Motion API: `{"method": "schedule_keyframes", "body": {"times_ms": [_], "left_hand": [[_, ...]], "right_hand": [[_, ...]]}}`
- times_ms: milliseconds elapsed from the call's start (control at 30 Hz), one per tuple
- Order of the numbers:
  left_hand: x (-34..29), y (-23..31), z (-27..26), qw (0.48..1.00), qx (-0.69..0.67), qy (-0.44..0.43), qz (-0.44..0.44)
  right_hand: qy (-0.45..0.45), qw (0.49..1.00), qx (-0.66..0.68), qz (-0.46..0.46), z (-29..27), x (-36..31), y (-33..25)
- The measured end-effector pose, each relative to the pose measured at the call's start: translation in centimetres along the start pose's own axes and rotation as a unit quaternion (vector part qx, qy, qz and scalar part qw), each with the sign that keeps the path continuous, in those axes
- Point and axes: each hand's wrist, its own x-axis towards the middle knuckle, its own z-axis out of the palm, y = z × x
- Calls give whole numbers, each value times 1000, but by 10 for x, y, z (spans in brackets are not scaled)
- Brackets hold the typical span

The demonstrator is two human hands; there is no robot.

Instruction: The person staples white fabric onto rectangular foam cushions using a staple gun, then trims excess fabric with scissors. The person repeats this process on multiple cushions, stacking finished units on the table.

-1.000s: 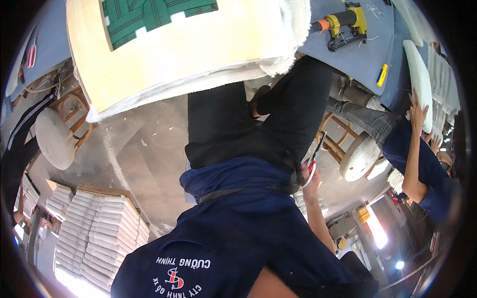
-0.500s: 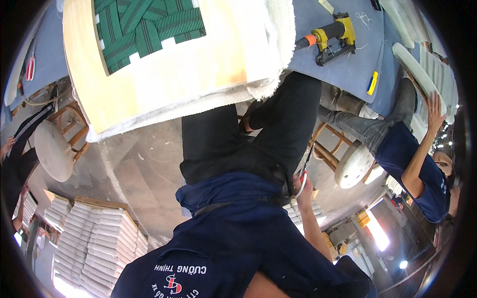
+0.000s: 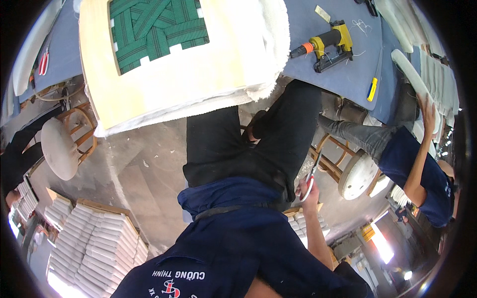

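Observation:
My right hand is beside my right hip, its fingers closed round the red-and-white handle of a pair of scissors. The dark blades point up and away from my body, in front of a round stool. My left hand does not show. On the table before me lies a pale wooden panel, with white padding and fabric along its right and near edges. Woven green straps show through the panel's square opening.
Right of the panel, a yellow-and-black staple gun and a yellow-handled tool lie on the blue table. Stools stand either side. A co-worker at right touches a white pad. Stacked pads stand behind left.
My right hand has moved slightly outward to the right with the scissors, and the blades now show more fully. The whole view has shifted a little. The co-worker's hand has moved on the pad.

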Motion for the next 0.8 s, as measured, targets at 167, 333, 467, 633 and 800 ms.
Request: {"method": "schedule_keyframes", "body": {"times_ms": [167, 333, 467, 633, 800], "left_hand": [[-117, 96, -58, 894, 414, -73, 155], [-303, 325, 78, 497, 246, 415, 722], [-329, 434, 175, 202, 302, 422, 831], [-284, 481, 215, 159, 170, 519, 822], [-264, 486, 220, 161, 130, 514, 832]], "right_hand": [[-37, 995, -4, -96, 15, -3, -77], [-166, 977, -17, -135, 44, -19, -158], [-286, 946, -26, -148, 71, -25, -207], [-312, 933, -83, -159, 71, -35, -225], [-301, 931, -181, -99, 83, -27, -259]]}}
